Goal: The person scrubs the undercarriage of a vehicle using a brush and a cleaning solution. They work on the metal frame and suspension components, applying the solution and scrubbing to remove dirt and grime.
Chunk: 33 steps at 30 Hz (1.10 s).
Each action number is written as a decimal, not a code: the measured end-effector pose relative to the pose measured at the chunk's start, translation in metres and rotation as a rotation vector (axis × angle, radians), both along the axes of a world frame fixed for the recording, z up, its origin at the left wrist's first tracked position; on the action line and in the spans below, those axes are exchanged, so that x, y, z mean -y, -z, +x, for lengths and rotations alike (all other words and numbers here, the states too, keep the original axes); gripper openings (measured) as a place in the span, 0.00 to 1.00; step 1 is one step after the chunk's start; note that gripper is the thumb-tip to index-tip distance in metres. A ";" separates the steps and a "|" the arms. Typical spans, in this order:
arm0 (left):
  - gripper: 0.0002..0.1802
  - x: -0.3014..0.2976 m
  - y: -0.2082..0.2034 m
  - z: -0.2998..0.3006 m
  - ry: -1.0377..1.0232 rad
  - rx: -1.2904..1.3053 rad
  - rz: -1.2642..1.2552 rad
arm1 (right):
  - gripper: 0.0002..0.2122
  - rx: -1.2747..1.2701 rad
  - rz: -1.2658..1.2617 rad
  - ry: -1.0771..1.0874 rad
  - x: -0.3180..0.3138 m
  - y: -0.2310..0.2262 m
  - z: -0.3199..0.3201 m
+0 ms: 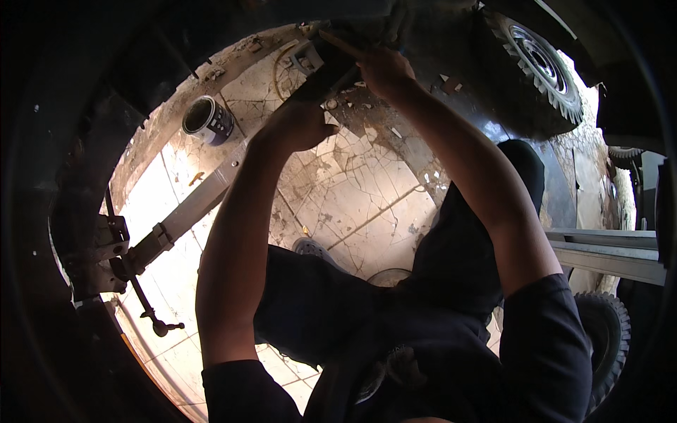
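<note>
A long metal beam [211, 187] runs slantwise from the lower left up to the dark area at the top centre. My left hand [300, 127] lies over its upper part, thumb standing out to the right and the other fingers lost in shadow against the metal. Farther up and to the right, my right hand [386, 70] is closed around a thin, light-brown stick-like thing [340, 44], which points up and left over the beam's dark end. What that stick touches is too dark to make out.
An open dark can [208, 120] stands left of the beam. A linkage rod [148, 303] hangs at the lower left. Cracked tiles [367, 190] with debris cover the floor. A toothed wheel [539, 60] is at the upper right, a tyre [603, 345] lower right, and pale metal rails [606, 254] between.
</note>
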<state>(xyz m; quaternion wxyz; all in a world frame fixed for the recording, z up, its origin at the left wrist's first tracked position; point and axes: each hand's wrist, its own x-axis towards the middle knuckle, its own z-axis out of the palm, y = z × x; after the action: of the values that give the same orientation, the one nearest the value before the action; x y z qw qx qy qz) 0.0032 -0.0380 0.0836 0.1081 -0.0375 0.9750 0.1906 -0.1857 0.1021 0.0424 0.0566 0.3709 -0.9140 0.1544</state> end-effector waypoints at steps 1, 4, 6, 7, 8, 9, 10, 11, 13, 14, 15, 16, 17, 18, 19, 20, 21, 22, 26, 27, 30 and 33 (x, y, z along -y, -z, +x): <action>0.21 0.004 0.002 0.004 0.024 0.016 -0.016 | 0.17 0.017 -0.017 -0.001 0.008 0.001 0.008; 0.21 0.012 0.004 0.024 -0.085 0.020 0.020 | 0.19 -0.054 0.018 -0.146 0.012 0.003 0.035; 0.22 0.018 0.001 0.034 -0.115 0.063 -0.016 | 0.19 0.017 0.015 -0.307 0.006 0.005 0.050; 0.22 0.029 0.004 0.049 -0.149 0.056 -0.042 | 0.19 0.079 0.011 -0.346 0.007 -0.002 0.065; 0.22 0.035 0.009 0.056 -0.163 0.041 -0.052 | 0.19 0.136 0.022 -0.366 0.001 -0.008 0.074; 0.22 0.036 0.010 0.058 -0.173 0.079 -0.061 | 0.19 0.218 0.053 -0.314 -0.014 -0.027 0.083; 0.22 0.037 0.006 0.063 -0.189 0.119 -0.076 | 0.19 0.268 0.049 -0.289 -0.027 -0.029 0.085; 0.22 0.038 0.005 0.070 -0.205 0.159 -0.089 | 0.20 0.317 0.047 -0.264 -0.038 -0.030 0.088; 0.20 0.040 0.004 0.082 -0.237 0.141 -0.036 | 0.20 0.344 -0.017 -0.252 -0.069 0.002 0.081; 0.19 0.042 0.003 0.088 -0.253 0.132 -0.011 | 0.20 0.272 0.099 -0.218 -0.086 0.025 0.082; 0.19 0.045 0.007 0.095 -0.241 0.112 0.013 | 0.21 0.394 0.239 -0.150 -0.098 0.043 0.088; 0.19 0.049 0.013 0.102 -0.230 0.093 0.038 | 0.22 0.357 0.331 -0.192 -0.112 0.064 0.096; 0.19 0.048 0.023 0.101 -0.205 0.070 0.072 | 0.22 0.472 0.438 -0.174 -0.133 0.090 0.101; 0.18 0.050 0.029 0.109 -0.242 0.131 0.071 | 0.22 0.552 0.479 -0.207 -0.143 0.110 0.112; 0.18 0.053 0.037 0.116 -0.276 0.192 0.073 | 0.20 0.615 0.534 -0.133 -0.152 0.113 0.125; 0.17 0.051 0.043 0.116 -0.301 0.250 0.078 | 0.18 0.585 0.524 -0.155 -0.173 0.128 0.127; 0.17 0.046 0.045 0.119 -0.265 0.236 0.031 | 0.17 0.563 0.500 -0.133 -0.188 0.149 0.123; 0.17 0.044 0.050 0.122 -0.262 0.238 0.018 | 0.16 0.539 0.475 -0.114 -0.190 0.152 0.124; 0.16 0.007 0.054 0.120 -0.254 0.264 0.019 | 0.19 0.546 0.300 -0.134 -0.202 0.148 0.141; 0.15 0.003 0.073 0.127 -0.249 0.228 0.045 | 0.21 0.698 0.473 -0.089 -0.184 0.108 0.149; 0.14 -0.027 0.104 0.132 -0.188 0.244 0.107 | 0.23 0.653 0.487 -0.232 -0.187 0.110 0.161; 0.14 -0.048 0.111 0.132 -0.158 0.261 0.212 | 0.28 0.789 0.437 -0.357 -0.175 0.095 0.169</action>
<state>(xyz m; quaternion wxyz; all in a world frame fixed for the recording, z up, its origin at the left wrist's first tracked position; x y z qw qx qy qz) 0.1356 0.0102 -0.0274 0.2219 -0.1267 0.9212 0.2934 -0.0169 0.2774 -0.0526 -0.4007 0.4382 -0.7990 0.0950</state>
